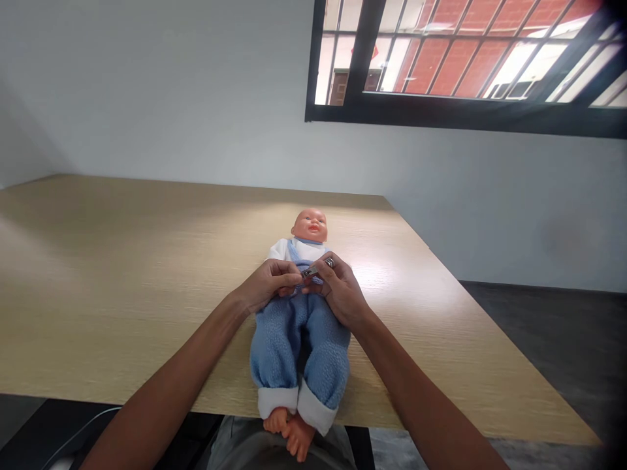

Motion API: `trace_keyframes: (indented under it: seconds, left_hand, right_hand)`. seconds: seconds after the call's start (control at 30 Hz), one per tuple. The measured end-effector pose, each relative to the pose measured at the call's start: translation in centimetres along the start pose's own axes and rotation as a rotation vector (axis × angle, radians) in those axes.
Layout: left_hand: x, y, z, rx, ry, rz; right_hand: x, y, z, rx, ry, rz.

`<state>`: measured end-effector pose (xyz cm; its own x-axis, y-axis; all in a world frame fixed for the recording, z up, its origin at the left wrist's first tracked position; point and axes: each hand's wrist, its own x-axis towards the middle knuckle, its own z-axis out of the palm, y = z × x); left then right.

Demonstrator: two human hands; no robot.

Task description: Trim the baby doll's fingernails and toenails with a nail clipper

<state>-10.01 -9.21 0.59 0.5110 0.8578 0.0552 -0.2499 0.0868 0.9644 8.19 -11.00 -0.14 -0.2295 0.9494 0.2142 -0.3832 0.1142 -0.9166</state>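
A baby doll [301, 329] in blue overalls and a white shirt lies on its back, head away from me. Over its chest, my right hand [340, 290] grips a small metal nail clipper [313, 269], its jaws pointing left toward my left fingertips. My left hand [269, 284] is closed at the doll's sleeve, thumb and fingers pinched together around its arm. My fingers hide the doll's hand, so I cannot tell whether the clipper touches it. Both doll feet [298, 440] stick out past the near table edge.
The doll rests on a light wooden table [147, 274] whose right edge slants toward me. Behind it stand a pale wall [171, 91] and a barred window [441, 65]. A white cable [81, 427] hangs below the table at the left.
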Motion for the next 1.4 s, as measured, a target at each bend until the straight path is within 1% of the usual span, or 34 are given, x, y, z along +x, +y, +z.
trace_keyframes:
  seconds: [0.4, 0.73, 1.4]
  left_hand:
    - [-0.02, -0.05, -0.05, -0.014, 0.004, 0.013]
    - [0.04, -0.29, 0.16, -0.034, 0.030, 0.053]
    - [-0.03, -0.48, 0.12, -0.059, 0.054, 0.082]
  right_hand:
    - [-0.11, -0.31, 0.08, -0.009, -0.023, 0.009]
    - [-0.09, -0.29, 0.15, 0.014, -0.003, 0.014]
    - [0.06, -0.05, -0.26, 0.078, 0.033, 0.047]
